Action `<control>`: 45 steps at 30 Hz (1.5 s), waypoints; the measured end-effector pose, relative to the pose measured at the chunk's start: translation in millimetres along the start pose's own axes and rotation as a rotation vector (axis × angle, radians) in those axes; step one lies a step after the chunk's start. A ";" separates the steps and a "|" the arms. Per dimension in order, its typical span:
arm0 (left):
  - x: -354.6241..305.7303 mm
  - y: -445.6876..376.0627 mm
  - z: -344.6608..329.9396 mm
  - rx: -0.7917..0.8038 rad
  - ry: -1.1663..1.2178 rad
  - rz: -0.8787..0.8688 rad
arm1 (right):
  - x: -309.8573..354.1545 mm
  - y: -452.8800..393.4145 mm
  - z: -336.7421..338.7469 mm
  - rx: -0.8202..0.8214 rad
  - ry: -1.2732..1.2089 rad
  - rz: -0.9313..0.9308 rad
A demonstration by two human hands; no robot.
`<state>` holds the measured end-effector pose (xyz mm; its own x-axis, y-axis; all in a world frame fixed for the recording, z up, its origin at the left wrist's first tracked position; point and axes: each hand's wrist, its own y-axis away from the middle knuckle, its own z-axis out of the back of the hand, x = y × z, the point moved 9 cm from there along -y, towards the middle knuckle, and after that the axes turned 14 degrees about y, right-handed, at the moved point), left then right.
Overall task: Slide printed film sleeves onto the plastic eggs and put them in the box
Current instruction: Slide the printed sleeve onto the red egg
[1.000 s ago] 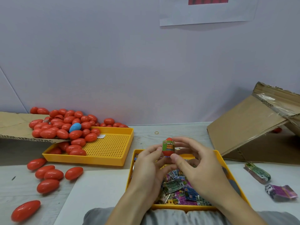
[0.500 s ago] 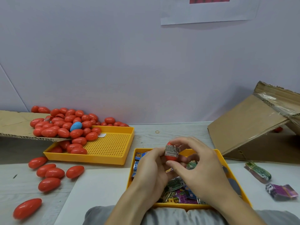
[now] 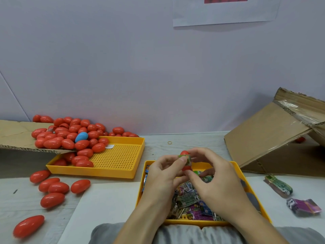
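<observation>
A red plastic egg [image 3: 184, 153] with a green printed film sleeve [image 3: 187, 159] around its middle is held upright above the near yellow tray [image 3: 242, 176]. My left hand [image 3: 163, 175] pinches the sleeved egg from the left. My right hand [image 3: 216, 180] grips it from the right and below, fingers curled round it. Loose printed sleeves [image 3: 191, 199] fill that tray. The cardboard box [image 3: 270, 138] lies tipped open at the right.
A second yellow tray [image 3: 119, 159] at the left holds a pile of red eggs [image 3: 70, 136] and one blue egg [image 3: 81, 136], spilling from a cardboard flap [image 3: 15, 134]. Several red eggs [image 3: 56, 188] lie loose on the table. Two sleeve bundles [image 3: 279, 185] lie at right.
The egg has turned between my fingers and both hands have shifted slightly; the sleeve's green side now faces me again.
</observation>
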<state>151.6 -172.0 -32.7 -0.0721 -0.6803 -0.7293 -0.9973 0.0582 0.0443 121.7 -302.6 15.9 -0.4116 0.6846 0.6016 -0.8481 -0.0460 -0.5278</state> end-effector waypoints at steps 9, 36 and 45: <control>-2.0 2.5 -3.4 -0.015 -0.047 0.000 | 3.2 -1.1 8.3 -0.114 0.055 -0.018; -3.9 -2.0 12.5 -0.153 -0.293 -0.009 | -84.7 -81.2 120.7 -0.637 -1.147 -0.678; -2.5 -5.3 16.0 -0.171 -0.300 0.020 | -55.8 -83.2 94.5 -0.260 -0.945 -0.720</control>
<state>157.2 -158.9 -42.0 -0.1103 -0.4333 -0.8945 -0.9853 -0.0707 0.1558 183.7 -405.7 82.9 -0.0473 -0.3117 0.9490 -0.9353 0.3472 0.0675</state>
